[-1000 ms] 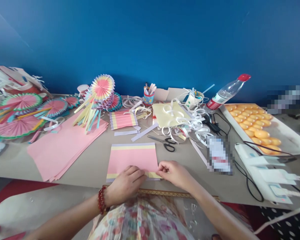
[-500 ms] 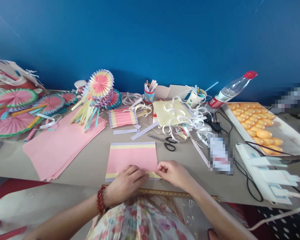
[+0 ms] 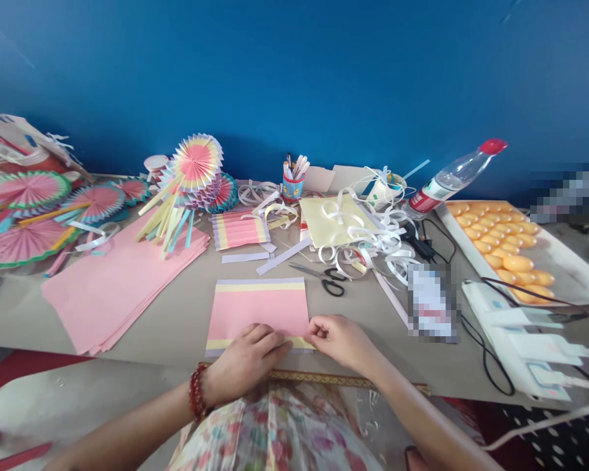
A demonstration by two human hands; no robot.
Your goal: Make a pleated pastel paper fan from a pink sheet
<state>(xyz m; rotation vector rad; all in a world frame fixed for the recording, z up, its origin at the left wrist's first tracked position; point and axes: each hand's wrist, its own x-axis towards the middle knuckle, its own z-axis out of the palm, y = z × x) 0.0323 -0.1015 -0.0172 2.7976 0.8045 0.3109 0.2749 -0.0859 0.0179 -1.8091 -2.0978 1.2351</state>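
Note:
A pink paper sheet [image 3: 258, 306] with yellow and lilac bands along its near and far edges lies flat at the front of the table. My left hand [image 3: 245, 363], a red bead bracelet on its wrist, rests with fingers curled on the sheet's near edge. My right hand [image 3: 338, 339] pinches the near right corner of the same sheet between thumb and fingers. Black scissors [image 3: 324, 278] lie just beyond the sheet to the right.
A stack of pink sheets [image 3: 112, 284] lies left. Folded paper fans [image 3: 196, 163] and more fans [image 3: 27, 216] fill the back left. Curled white strips [image 3: 368, 239], a pen cup [image 3: 292, 183], a bottle [image 3: 451, 176], an orange tray [image 3: 505, 245] and white chargers [image 3: 525, 340] sit right.
Both hands stay on the sheet's near edge. The view has shifted slightly, so the table's things sit a little further left.

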